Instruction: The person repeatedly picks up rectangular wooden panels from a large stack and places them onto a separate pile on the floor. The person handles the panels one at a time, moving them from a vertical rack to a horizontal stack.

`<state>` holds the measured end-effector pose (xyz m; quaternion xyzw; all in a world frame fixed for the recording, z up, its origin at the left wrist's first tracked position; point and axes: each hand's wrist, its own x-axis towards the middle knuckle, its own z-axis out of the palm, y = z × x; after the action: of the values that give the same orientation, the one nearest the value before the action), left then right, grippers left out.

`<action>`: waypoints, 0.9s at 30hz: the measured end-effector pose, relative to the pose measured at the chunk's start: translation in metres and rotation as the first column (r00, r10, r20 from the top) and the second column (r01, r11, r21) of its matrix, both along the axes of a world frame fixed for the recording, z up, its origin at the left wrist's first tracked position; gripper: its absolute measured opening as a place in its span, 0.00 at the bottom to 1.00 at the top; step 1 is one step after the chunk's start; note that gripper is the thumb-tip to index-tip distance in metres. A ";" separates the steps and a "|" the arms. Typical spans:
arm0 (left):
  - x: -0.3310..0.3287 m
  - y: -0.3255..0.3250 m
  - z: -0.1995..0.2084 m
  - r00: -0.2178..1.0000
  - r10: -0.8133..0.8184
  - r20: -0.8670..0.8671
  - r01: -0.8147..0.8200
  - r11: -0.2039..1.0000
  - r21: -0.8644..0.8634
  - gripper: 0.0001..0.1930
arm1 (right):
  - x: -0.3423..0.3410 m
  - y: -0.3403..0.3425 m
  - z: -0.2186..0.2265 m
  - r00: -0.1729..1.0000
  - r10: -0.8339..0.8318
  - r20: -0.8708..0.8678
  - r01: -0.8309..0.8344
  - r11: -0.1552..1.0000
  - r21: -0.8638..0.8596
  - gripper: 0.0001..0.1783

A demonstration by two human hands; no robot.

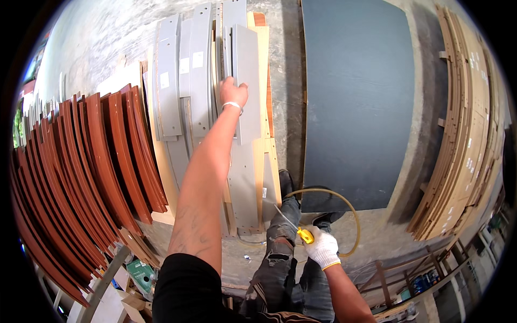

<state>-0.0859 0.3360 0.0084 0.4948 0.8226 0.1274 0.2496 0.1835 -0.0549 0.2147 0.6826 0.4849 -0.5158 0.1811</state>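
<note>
My left hand is bare, with a white band at the wrist. Its fingers curl closed over the edge of a narrow grey panel that stands tilted on a stack of boards. In a white knitted glove, my right hand grips a yellow air blow gun close to my legs. The gun's thin metal nozzle points up and left toward the stack. A yellowish hose loops around from beside the gun; where it joins is hidden by my hand. Several grey boards with white labels lie left of the held panel.
Reddish-brown boards stand in a dense row at the left. A large dark panel lies to the right of the stack. Beyond it is a long stack of light-brown boards. A green box sits at the lower left.
</note>
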 end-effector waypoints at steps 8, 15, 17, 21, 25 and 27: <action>-0.082 -0.260 0.001 0.853 0.208 0.478 -0.157 0.977 -0.145 0.15 | 0.022 -0.016 0.016 0.998 0.066 -0.023 -0.065 0.997 0.029 0.17; -0.135 -0.464 0.020 0.876 0.324 0.356 -0.289 0.946 -0.150 0.16 | 0.043 -0.057 0.022 0.962 0.256 -0.094 -0.246 0.964 0.104 0.16; -0.137 -0.476 0.034 0.846 0.380 0.374 -0.313 0.922 -0.229 0.16 | 0.052 -0.069 0.021 0.944 0.321 -0.079 -0.312 0.944 0.108 0.16; -0.186 -0.491 0.042 0.987 0.140 0.077 -0.137 0.990 -0.037 0.16 | 0.064 -0.079 0.029 0.881 0.467 -0.070 -0.463 0.884 0.066 0.16; -0.176 -0.504 0.036 0.981 0.099 -0.166 -0.080 0.990 0.120 0.16 | 0.079 -0.095 0.021 0.818 0.573 -0.053 -0.572 0.820 0.033 0.17; -0.140 -0.478 0.059 0.986 0.169 -0.010 -0.169 0.985 -0.029 0.17 | 0.075 -0.099 0.015 0.812 0.583 -0.020 -0.583 0.812 -0.022 0.17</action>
<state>-0.2256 -0.1425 0.0671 0.4199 0.8643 0.1340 0.2422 0.2584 -0.1542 0.2298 0.4957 0.6648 -0.4461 0.3366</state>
